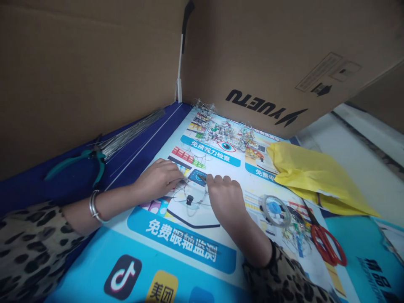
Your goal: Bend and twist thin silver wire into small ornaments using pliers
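Observation:
My left hand rests on the printed poster with its fingers curled, pinching a thin wire near the fingertips. My right hand is closed too, gripping the other end of the same thin wire piece. That wire loops between both hands above a small dark bead or knob. Both wrists come out of leopard-print sleeves, and a silver bangle sits on the left wrist.
Teal pliers and a bundle of straight wires lie at left on blue cloth. Finished wire pieces sit at the back. A yellow bag, tape roll, red scissors lie right. Cardboard walls surround.

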Demonstrator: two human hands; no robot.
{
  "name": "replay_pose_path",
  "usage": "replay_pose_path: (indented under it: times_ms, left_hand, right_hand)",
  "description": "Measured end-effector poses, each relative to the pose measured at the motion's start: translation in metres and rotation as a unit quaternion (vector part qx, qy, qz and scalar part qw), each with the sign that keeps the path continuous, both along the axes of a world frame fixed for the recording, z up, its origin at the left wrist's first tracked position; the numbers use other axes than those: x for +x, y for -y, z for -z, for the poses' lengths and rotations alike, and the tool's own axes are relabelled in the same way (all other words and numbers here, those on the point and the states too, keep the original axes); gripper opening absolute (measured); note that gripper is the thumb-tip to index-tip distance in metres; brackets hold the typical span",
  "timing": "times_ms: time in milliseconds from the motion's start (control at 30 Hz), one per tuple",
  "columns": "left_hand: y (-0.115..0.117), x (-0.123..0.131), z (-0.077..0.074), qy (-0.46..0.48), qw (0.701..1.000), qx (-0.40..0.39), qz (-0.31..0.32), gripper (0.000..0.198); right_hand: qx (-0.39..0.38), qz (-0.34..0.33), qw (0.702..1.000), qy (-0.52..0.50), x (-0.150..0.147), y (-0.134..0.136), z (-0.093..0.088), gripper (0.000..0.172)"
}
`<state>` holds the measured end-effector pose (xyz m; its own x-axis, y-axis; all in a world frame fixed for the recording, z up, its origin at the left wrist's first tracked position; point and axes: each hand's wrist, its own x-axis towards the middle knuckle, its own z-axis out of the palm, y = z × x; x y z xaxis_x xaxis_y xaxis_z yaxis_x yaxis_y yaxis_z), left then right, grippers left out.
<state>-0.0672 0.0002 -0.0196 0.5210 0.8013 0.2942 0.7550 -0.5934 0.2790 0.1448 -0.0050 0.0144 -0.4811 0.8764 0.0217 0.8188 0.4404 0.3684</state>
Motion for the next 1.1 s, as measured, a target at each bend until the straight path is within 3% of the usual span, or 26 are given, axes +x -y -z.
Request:
replay_pose_path:
  times_ms: [467, 800, 1100]
  left_hand:
    - [0.001, 0.006, 0.001, -0.005, 0.997, -0.029, -0.073, 0.023]
    - [0.001, 0.005, 0.001, 0.002, 0.999, -0.021, -0.043, 0.03]
    - [0.003, 0.005, 0.0, 0.036, 0.998, -0.003, -0.05, 0.022]
  right_hand:
    - [0.024, 0.023, 0.999, 0.02, 0.001, 0.006, 0.008, 0.026]
    - [0.032, 0.013, 0.999, 0.009, 0.012, 0.001, 0.01, 0.026]
    - [0.016, -0.004, 0.999, -0.028, 0.024, -0.007, 0.004, 0.023]
